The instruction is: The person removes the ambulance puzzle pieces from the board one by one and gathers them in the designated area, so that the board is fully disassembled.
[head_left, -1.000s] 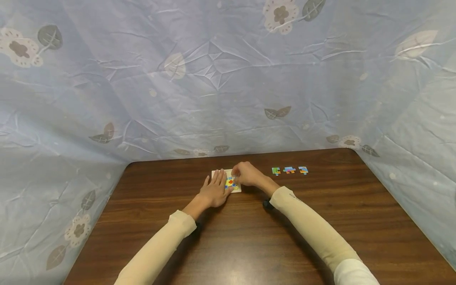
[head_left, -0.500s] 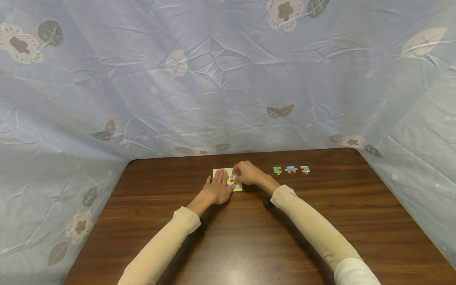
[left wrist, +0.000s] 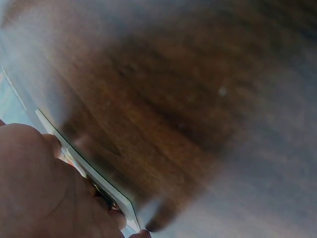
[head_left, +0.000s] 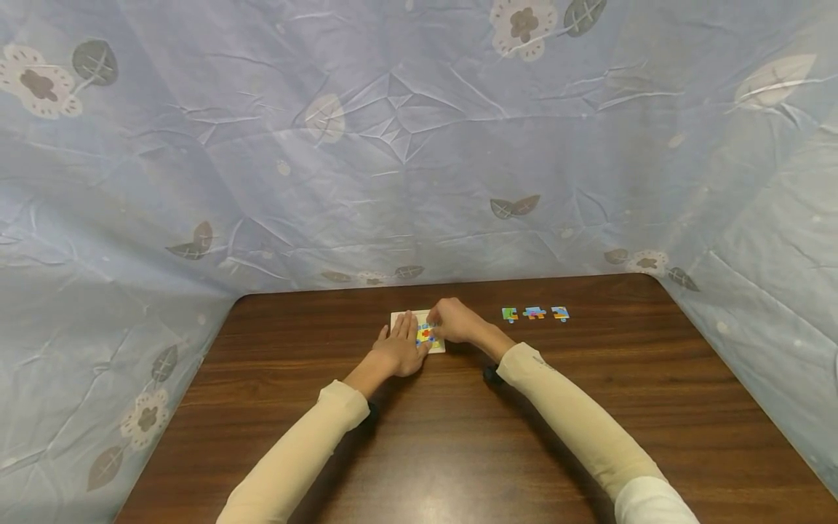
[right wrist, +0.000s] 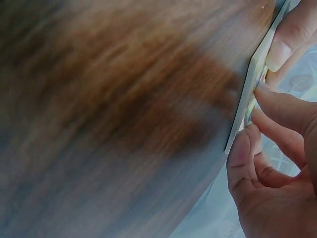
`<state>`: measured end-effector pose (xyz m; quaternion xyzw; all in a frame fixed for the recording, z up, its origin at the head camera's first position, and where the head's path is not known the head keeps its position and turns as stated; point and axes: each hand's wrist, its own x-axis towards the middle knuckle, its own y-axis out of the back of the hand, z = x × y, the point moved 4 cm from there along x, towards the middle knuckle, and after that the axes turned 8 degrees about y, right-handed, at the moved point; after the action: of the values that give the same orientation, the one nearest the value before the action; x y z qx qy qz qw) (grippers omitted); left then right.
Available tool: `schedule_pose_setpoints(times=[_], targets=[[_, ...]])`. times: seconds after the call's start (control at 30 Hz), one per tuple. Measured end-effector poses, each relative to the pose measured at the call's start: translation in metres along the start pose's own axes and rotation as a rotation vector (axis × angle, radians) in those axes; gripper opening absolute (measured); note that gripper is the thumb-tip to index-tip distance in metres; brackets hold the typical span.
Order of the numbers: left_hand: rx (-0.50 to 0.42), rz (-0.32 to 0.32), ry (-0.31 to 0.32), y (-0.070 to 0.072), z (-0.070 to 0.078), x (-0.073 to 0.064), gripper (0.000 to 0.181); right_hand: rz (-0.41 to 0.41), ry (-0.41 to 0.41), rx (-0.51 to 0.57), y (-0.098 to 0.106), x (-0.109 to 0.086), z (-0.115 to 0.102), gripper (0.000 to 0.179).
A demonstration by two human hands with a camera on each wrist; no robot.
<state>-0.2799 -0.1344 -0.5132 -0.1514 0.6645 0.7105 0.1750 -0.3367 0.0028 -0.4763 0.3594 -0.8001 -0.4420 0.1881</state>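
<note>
A small puzzle board (head_left: pixel 438 348) with a pale frame and colourful pieces lies near the table's far edge. My left hand (head_left: pixel 401 353) rests flat over its left part, fingers extended, the thumb along the near side. At its right side, my right hand (head_left: pixel 456 320) bends its fingers down. In the right wrist view, that hand's thumb and forefinger pinch a puzzle piece (right wrist: pixel 251 105) at the board's surface; most of the piece is hidden. The left wrist view shows the board's pale edge (left wrist: pixel 94 173) under my left hand.
Three loose puzzle pieces, a green one (head_left: pixel 509 314), a blue one (head_left: pixel 534 312) and a blue-and-orange one (head_left: pixel 559 314), lie in a row right of the board. The brown wooden table (head_left: pixel 419 444) ends at a floral curtain (head_left: pixel 393 182) behind and beside it.
Both hands stay at the board, with only small finger movement from the right hand. The view has shifted slightly. The three loose pieces lie as before.
</note>
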Motion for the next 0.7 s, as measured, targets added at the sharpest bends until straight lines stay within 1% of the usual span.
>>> schedule_pose_setpoints(times=[0.13,0.3,0.37,0.43,0.6,0.7], targets=[[-0.009,-0.005,0.0,0.0,0.0,0.0,0.079,0.017,0.017,0.006,0.001,-0.002,-0.001,0.028],[-0.026,0.006,-0.002,0.004,0.002,-0.006,0.079,0.06,0.058,-0.027,0.001,-0.005,-0.001,0.026],[-0.026,0.005,-0.001,0.004,0.002,-0.006,0.079,0.078,0.063,-0.031,0.0,-0.007,0.001,0.025],[-0.03,0.004,0.001,0.005,0.003,-0.008,0.078,0.093,0.053,-0.02,0.0,-0.008,0.002,0.025],[-0.031,0.005,0.002,0.004,0.002,-0.005,0.078,0.124,0.025,0.038,0.002,-0.012,0.005,0.024],[-0.024,-0.007,0.006,0.001,0.001,-0.001,0.079,0.135,0.026,0.062,0.004,-0.012,0.006,0.024]])
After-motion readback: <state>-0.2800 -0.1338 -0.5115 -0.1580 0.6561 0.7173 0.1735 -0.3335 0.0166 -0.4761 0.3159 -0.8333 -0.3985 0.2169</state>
